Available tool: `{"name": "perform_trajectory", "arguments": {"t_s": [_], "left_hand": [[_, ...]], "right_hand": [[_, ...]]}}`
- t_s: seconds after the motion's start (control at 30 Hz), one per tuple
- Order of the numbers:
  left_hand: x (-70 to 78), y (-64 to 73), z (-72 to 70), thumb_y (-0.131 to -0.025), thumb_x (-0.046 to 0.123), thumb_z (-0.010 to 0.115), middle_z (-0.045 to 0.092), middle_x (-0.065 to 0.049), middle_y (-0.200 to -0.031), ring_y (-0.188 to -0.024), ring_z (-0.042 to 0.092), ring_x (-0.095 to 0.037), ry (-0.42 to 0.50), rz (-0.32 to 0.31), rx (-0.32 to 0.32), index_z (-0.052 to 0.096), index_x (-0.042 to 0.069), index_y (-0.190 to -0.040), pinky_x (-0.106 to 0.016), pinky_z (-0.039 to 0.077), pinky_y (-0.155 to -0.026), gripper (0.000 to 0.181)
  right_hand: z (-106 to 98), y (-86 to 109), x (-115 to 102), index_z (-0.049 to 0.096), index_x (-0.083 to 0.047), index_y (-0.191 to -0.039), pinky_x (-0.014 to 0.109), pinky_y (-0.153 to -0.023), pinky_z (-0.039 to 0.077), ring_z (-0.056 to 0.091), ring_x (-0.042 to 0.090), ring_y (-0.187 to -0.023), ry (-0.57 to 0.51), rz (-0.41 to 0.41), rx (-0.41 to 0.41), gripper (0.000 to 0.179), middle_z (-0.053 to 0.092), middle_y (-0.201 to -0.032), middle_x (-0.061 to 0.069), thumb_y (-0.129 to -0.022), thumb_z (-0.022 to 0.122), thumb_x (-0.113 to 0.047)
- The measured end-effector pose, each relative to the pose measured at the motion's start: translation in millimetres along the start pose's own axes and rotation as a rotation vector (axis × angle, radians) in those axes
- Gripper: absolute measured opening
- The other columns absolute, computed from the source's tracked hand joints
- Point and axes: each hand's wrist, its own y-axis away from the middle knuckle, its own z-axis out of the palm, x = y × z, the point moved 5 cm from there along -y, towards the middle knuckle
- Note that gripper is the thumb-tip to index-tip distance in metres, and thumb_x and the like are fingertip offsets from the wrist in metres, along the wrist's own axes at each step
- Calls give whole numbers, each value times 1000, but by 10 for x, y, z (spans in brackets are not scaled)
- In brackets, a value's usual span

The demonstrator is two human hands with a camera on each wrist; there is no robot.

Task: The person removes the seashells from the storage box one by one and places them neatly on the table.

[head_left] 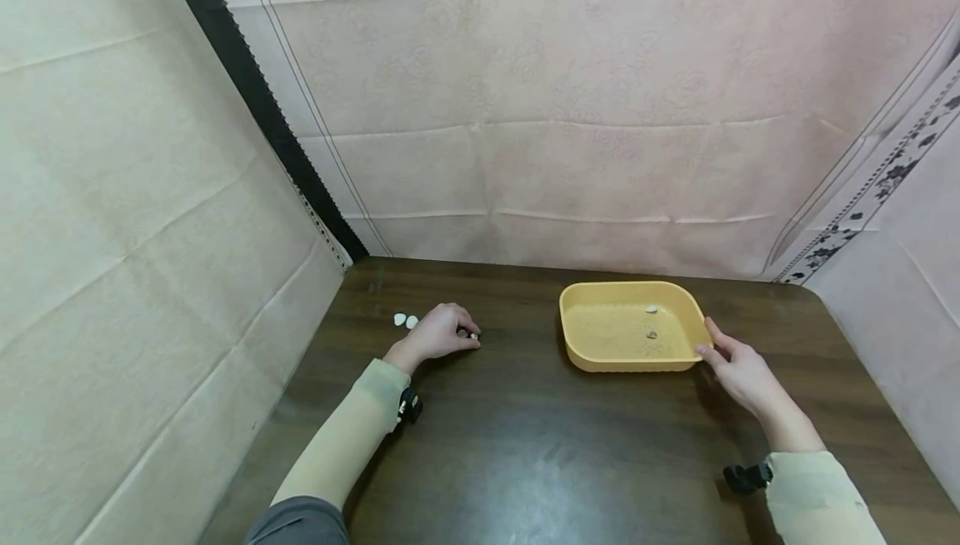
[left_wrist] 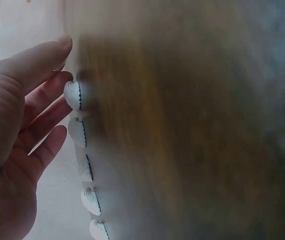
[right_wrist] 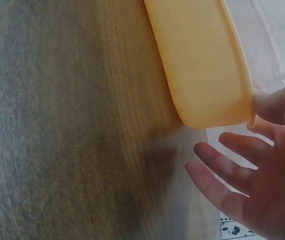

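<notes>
My left hand point(head_left: 442, 332) is low over the table, its thumb and forefinger pinching a small pale seashell point(left_wrist: 59, 67) that is mostly hidden by the fingers. Beside those fingers, in the left wrist view, several white ribbed seashells point(left_wrist: 76, 132) stand in a row on the table. Two of the white shells point(head_left: 400, 319) show to the left of the hand in the head view. With thumb and forefinger my right hand point(head_left: 738, 370) grips the near right corner of a yellow plastic tray point(head_left: 600, 365); its other fingers spread below the rim point(right_wrist: 247, 75).
Inside the tray lie a pale shell piece point(head_left: 652, 309), a brownish one point(head_left: 651, 334) and some fine crumbs. The dark wooden table point(head_left: 525, 445) ends at hanging pale cloths point(head_left: 570, 153) behind and at both sides.
</notes>
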Motion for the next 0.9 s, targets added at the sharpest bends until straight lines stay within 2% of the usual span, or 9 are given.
{"name": "perform_trajectory", "arguments": {"t_s": [0.33, 0.57, 0.7, 0.9], "left_hand": [[-20, 0, 26, -94, 29, 87, 73, 8, -108, -105, 66, -16, -16, -35, -10, 86, 21, -107, -38, 54, -95, 15], [-34, -1, 43, -93, 31, 87, 72, 8, -110, -107, 64, -16, -17, -72, -16, 86, 22, -108, -37, 53, -96, 18], [-35, -5, 44, -93, 32, 87, 72, 8, -111, -109, 64, -16, -20, -76, -17, 86, 23, -108, -37, 52, -97, 18], [-29, -2, 38, -93, 31, 87, 72, 7, -112, -110, 64, -17, -17, -79, -12, 86, 22, -108, -38, 52, -98, 18]], "right_hand": [[6, 1, 6, 7, -8, -170, 78, -111, 30, 41, 60, -140, 15, -18, 11, 74, 16, -166, 38, -116, 42, -45], [18, 16, 7, 6, -10, -170, 76, -111, 31, 33, 62, -145, 3, -7, 1, 74, 14, -167, 37, -116, 42, -45], [15, 11, -4, 7, -8, -169, 74, -111, 34, 35, 62, -144, 5, -15, 9, 72, 15, -166, 37, -116, 43, -42], [9, -6, 10, 6, -9, -170, 76, -112, 32, 32, 62, -146, 0, -12, 5, 73, 14, -167, 36, -116, 43, -43]]}}
